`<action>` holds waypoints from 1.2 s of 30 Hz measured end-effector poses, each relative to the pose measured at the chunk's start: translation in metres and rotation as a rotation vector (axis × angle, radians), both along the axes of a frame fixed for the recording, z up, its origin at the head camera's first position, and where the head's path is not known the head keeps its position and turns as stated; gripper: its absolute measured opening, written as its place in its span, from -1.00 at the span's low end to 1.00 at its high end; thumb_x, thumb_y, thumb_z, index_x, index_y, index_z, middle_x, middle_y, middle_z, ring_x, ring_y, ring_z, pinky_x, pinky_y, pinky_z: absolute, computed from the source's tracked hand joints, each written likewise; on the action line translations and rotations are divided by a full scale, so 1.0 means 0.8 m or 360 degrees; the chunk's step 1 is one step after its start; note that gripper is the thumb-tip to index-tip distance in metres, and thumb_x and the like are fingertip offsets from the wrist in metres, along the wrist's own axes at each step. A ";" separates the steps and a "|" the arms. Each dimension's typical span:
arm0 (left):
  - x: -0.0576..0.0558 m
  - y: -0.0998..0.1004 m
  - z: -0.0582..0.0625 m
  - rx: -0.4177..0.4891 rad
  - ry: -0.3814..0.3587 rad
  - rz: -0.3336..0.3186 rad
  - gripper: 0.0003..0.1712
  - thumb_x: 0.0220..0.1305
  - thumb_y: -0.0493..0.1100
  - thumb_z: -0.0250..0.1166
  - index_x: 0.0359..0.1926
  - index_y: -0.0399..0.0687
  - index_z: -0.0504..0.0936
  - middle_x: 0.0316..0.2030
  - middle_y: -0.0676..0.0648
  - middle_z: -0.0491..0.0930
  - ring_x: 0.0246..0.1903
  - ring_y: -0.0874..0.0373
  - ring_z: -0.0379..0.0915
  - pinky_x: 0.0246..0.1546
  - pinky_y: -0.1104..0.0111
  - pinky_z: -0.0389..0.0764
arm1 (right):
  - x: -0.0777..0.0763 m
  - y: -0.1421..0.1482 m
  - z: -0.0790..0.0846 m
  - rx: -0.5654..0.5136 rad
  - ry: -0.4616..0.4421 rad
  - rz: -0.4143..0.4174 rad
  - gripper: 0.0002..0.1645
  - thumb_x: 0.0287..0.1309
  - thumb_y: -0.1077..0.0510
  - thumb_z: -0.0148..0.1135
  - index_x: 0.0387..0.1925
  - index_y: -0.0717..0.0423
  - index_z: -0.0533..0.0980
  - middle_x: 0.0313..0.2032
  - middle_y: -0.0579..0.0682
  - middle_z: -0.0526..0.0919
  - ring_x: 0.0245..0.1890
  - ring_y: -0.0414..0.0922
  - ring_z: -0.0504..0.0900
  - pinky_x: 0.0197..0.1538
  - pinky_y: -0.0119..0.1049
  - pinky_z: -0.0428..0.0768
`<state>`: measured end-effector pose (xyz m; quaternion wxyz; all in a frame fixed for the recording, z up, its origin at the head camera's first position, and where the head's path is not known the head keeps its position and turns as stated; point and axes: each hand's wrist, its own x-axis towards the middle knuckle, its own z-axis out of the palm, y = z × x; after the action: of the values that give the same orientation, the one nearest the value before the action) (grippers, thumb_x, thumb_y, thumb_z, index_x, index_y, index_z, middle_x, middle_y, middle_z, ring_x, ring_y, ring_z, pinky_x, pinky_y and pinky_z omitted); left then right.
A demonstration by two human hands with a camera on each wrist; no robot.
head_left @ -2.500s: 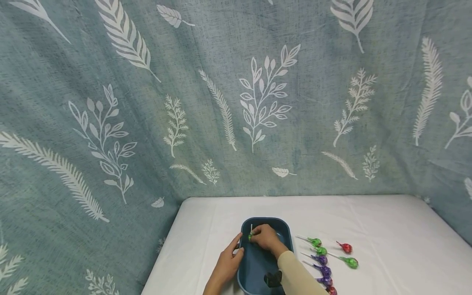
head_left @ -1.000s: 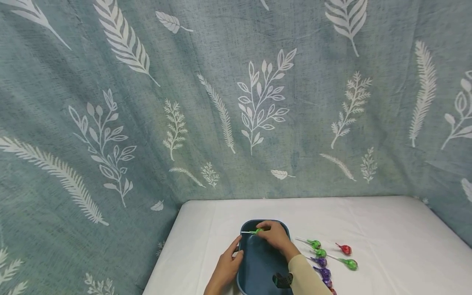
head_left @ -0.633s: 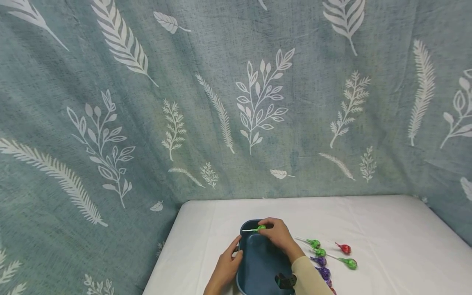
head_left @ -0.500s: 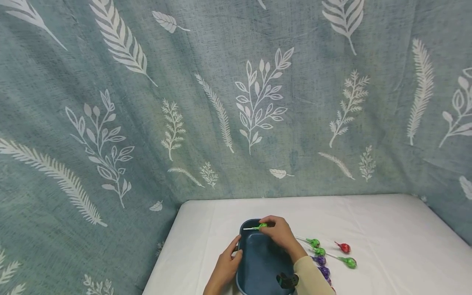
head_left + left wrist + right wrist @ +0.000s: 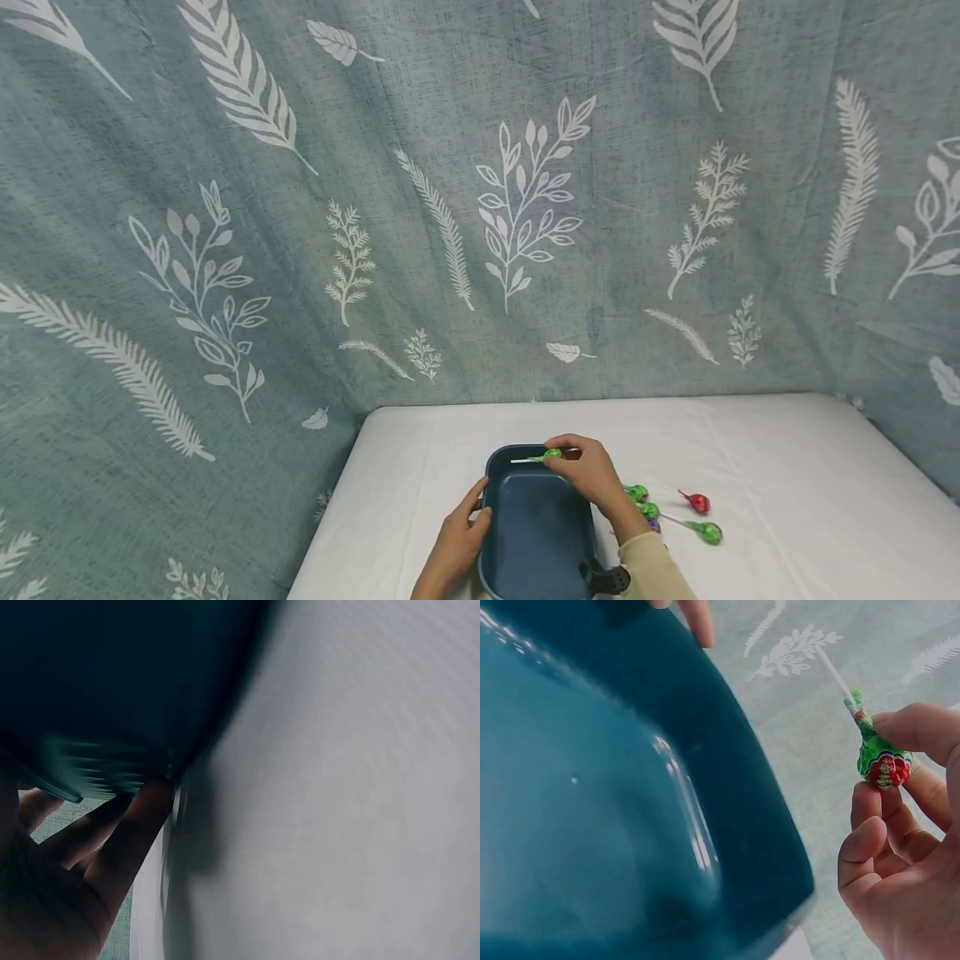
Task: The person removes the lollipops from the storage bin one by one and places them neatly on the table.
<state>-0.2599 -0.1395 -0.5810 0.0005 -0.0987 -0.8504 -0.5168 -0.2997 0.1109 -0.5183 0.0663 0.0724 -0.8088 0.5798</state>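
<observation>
My right hand (image 5: 592,471) pinches a green-wrapped lollipop (image 5: 881,759) by its candy end between thumb and fingers. Its white stick points left, over the far end of a dark blue plastic bin (image 5: 491,554). In the right wrist view the lollipop is beside the bin's wall, outside the rim. My left hand (image 5: 459,533) grips the bin's left side, its fingers (image 5: 139,825) at a ribbed part under the rim. No lollipop shows on the visible part of the bin's floor.
Right of the bin, a red lollipop (image 5: 697,502) and several green lollipops (image 5: 705,532) lie on the white-covered table (image 5: 795,483). Purple ones (image 5: 654,526) are mostly hidden behind the right forearm. A leaf-patterned curtain (image 5: 420,208) stands behind and to the left.
My right hand, first deep in the bin with the lollipop's stick upright, has turned the stick level and moved away and to the right, up to the far rim. The left hand stays.
</observation>
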 end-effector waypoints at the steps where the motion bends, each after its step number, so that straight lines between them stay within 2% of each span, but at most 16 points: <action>1: 0.000 0.000 0.000 0.0001 0.0002 0.0001 -0.41 0.48 -0.13 0.12 0.49 -0.01 0.36 0.14 -0.33 0.59 -0.19 0.00 0.70 -0.12 0.06 0.66 | 0.002 0.003 0.001 -0.0006 0.0001 -0.0004 -0.71 0.14 0.20 0.46 -0.08 0.18 0.71 -0.15 0.00 0.71 -0.14 -0.06 0.68 -0.16 -0.17 0.61; 11: 0.001 0.001 0.001 0.0009 -0.0017 0.0015 -0.41 0.48 -0.12 0.12 0.49 -0.01 0.36 0.14 -0.34 0.58 -0.14 -0.07 0.70 -0.09 0.00 0.65 | 0.025 0.034 0.010 0.0023 -0.0042 -0.0126 -0.70 0.15 0.16 0.47 -0.07 0.15 0.71 -0.14 0.03 0.72 -0.16 -0.07 0.68 -0.13 -0.18 0.61; 18: 0.002 0.001 0.000 0.0030 -0.0029 -0.0001 -0.40 0.49 -0.11 0.12 0.50 0.02 0.35 0.15 -0.35 0.57 -0.12 -0.11 0.70 -0.08 -0.02 0.65 | 0.043 0.063 0.007 -0.0003 -0.0106 -0.0160 -0.66 0.19 0.13 0.45 -0.01 0.15 0.69 -0.06 0.08 0.70 -0.10 -0.06 0.68 -0.15 -0.18 0.60; 26: 0.000 0.000 0.001 0.0018 -0.0022 0.0011 -0.40 0.49 -0.11 0.11 0.50 0.00 0.35 0.16 -0.35 0.57 -0.10 -0.13 0.69 -0.07 -0.02 0.64 | 0.065 0.099 -0.002 0.0071 -0.0150 -0.0248 -0.59 0.20 0.08 0.45 0.04 0.18 0.67 0.00 0.11 0.69 -0.06 -0.09 0.65 -0.17 -0.26 0.61; 36: 0.001 0.001 0.002 -0.0006 -0.0010 -0.0003 -0.41 0.50 -0.13 0.10 0.50 -0.04 0.34 0.14 -0.35 0.58 -0.13 -0.09 0.70 -0.10 0.01 0.65 | 0.093 0.147 -0.023 0.0242 -0.0337 -0.0398 -0.43 0.22 -0.05 0.43 0.13 0.23 0.61 0.07 0.19 0.66 0.01 0.09 0.64 0.03 0.08 0.59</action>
<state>-0.2590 -0.1385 -0.5797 -0.0029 -0.0979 -0.8512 -0.5156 -0.2253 0.2287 -0.5363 0.0468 -0.0853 -0.8555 0.5087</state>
